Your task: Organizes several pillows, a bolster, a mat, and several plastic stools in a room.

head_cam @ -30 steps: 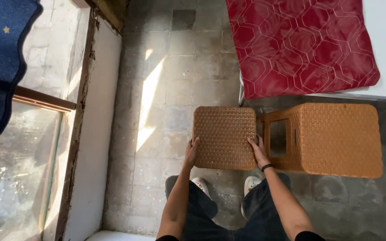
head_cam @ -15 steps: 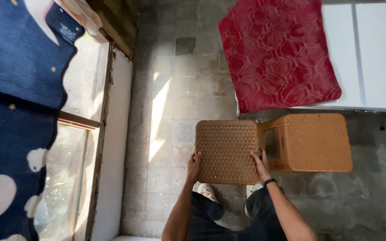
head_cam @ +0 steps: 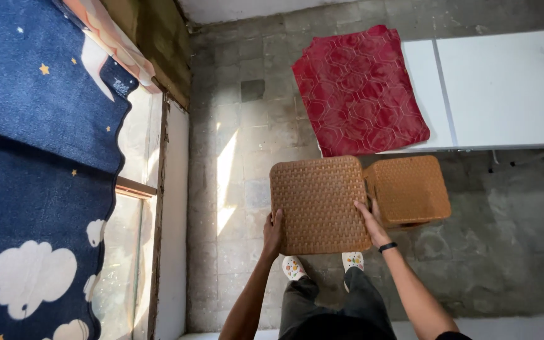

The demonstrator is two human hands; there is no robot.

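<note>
A brown woven-pattern stool (head_cam: 319, 203) is lifted in front of me, its square seat facing the camera. My left hand (head_cam: 274, 233) grips its near-left edge and my right hand (head_cam: 371, 221) grips its near-right edge; a dark band circles my right wrist. A second stool of the same brown weave (head_cam: 410, 189) stands on the floor just to the right, touching or nearly touching the first. My legs in dark trousers and white patterned shoes (head_cam: 293, 268) are below the held stool.
A white folding table (head_cam: 505, 88) stands ahead on the right, with a red patterned cloth (head_cam: 360, 88) draped over its left end. A blue curtain with stars and clouds (head_cam: 33, 157) hangs at a window on the left. The floor is grey stone tiles (head_cam: 240, 145).
The held stool has come up closer to the camera and looks larger. The view has swung so the table and more curtain show. Both hands keep their grip.
</note>
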